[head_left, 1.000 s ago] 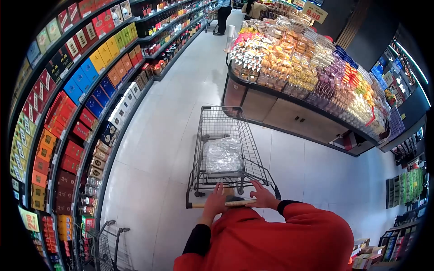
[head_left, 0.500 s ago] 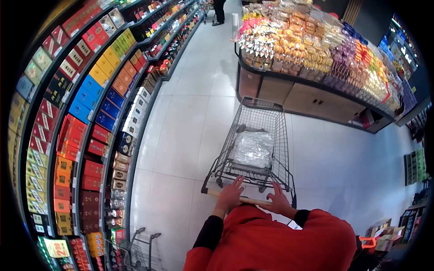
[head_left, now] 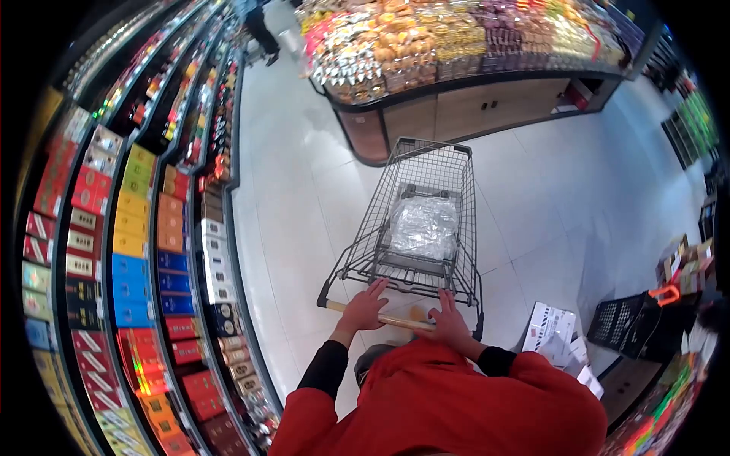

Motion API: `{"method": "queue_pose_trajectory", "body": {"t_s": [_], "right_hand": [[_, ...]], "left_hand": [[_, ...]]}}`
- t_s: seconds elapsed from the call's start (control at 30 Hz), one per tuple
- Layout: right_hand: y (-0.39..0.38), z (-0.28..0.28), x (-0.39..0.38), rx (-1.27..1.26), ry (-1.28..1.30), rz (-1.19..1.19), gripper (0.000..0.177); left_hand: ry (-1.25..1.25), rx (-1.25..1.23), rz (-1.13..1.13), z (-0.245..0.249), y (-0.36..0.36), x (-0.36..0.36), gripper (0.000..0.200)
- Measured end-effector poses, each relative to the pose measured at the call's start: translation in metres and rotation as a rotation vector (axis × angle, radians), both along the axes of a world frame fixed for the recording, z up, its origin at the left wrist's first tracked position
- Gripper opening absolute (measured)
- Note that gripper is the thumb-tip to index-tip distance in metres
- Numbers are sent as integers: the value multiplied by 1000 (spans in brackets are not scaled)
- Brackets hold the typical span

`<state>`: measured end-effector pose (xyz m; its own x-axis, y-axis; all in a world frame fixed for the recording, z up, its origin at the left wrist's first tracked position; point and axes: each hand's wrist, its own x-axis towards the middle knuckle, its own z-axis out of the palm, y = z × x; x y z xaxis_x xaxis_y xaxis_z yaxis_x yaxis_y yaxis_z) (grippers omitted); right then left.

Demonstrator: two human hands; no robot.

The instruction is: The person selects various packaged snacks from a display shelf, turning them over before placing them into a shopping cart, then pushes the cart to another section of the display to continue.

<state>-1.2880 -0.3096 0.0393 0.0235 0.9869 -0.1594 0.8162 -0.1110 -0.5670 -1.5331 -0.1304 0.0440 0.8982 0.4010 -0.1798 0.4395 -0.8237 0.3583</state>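
Note:
A grey wire shopping cart [head_left: 361,199] stands in front of me, its pale handle bar [head_left: 395,320] close to my body. My left hand [head_left: 363,310] lies over the bar's left part with its fingers stretched forward. Toward the right end, my right hand [head_left: 450,319] rests on the bar, fingers also extended and not wrapped round it. A clear, crinkled plastic-wrapped bundle [head_left: 423,228] lies in the cart's basket, apart from both hands.
Shelves of colourful boxes [head_left: 131,277] line the left side. A display counter [head_left: 456,114] heaped with packaged snacks stands just beyond the cart. At right are a black basket [head_left: 620,323] and printed cardboard [head_left: 549,328]. A person [head_left: 261,30] stands far up the aisle.
The view has turned rightward and moved forward; the counter is nearer the cart's front. The black basket and cardboard now show at right. Both hands stay on the handle bar.

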Motion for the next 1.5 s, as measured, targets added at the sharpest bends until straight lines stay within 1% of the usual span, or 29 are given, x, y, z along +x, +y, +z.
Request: {"method": "queue_pose_trajectory", "body": {"t_s": [0.27, 0.37, 0.43, 0.53, 0.57, 0.6, 0.63, 0.67, 0.73, 0.77, 0.8, 0.87, 0.9, 1.0, 1.07, 1.1, 1.13, 1.17, 1.2, 1.27, 1.3, 1.33, 1.4, 1.43, 1.5], "right_hand": [[62, -8, -81, 57, -8, -254, 67], [88, -12, -108, 100, -31, -338, 65], [114, -10, -125, 122, -64, -427, 60], [147, -9, -147, 94, -104, -496, 62], [156, -12, -150, 112, -115, -506, 61], [167, -11, -150, 108, -138, -502, 61], [178, -13, -153, 145, -138, -520, 61], [183, -18, -162, 173, -125, -555, 62], [199, -29, -168, 202, -143, -593, 61], [205, -32, -172, 196, -151, -603, 59], [211, -33, -174, 196, -167, -620, 59], [227, -31, -175, 172, -187, -619, 57], [233, -29, -175, 209, -181, -617, 55], [253, -26, -171, 213, -156, -638, 54], [268, -25, -161, 207, -184, -647, 52], [275, -25, -156, 203, -185, -655, 52], [279, -26, -151, 192, -182, -665, 52], [286, -24, -145, 165, -123, -701, 53], [289, -21, -142, 147, -104, -721, 53], [305, -16, -123, 179, -100, -728, 54], [311, -18, -113, 190, -81, -736, 55], [317, -17, -104, 200, -61, -741, 55], [333, -15, -88, 162, -120, -731, 56], [341, -15, -81, 124, -139, -730, 57], [359, -5, -76, 108, -87, -771, 57]], "left_hand": [[-28, 25, -227, -3, 116, -28, 54], [-52, 59, -330, 1, 162, -33, 48], [-65, 74, -352, -9, 197, -35, 47], [-79, 55, -352, -14, 224, -43, 44], [-118, 72, -223, -24, 233, -44, 44], [-154, 86, -93, -20, 238, -44, 44], [-191, 148, -33, -19, 240, -47, 40], [-182, 126, -55, -20, 244, -48, 40], [-279, 302, 181, -31, 242, -54, 34], [-284, 285, 153, -38, 241, -57, 34], [-353, 296, 147, -41, 248, -53, 30], [-493, 332, 184, -43, 267, -47, 25], [-505, 339, 203, -46, 276, -43, 25], [-458, 351, 148, -52, 302, -30, 22], [-356, 302, 125, -53, 320, -16, 17], [-346, 301, 123, -54, 330, -8, 17], [-325, 349, 82, -56, 340, 1, 13], [-298, 393, 31, -59, 347, 7, 10], [-277, 381, 9, -56, 352, 12, 10], [-83, 336, -50, -51, 374, 34, 9], [-27, 379, -69, -50, 382, 45, 9], [-13, 394, -75, -48, 390, 56, 9], [132, 381, -149, -46, 408, 74, 9], [146, 393, -181, -47, 419, 82, 8], [204, 385, -224, -43, 440, 94, 8]]}}
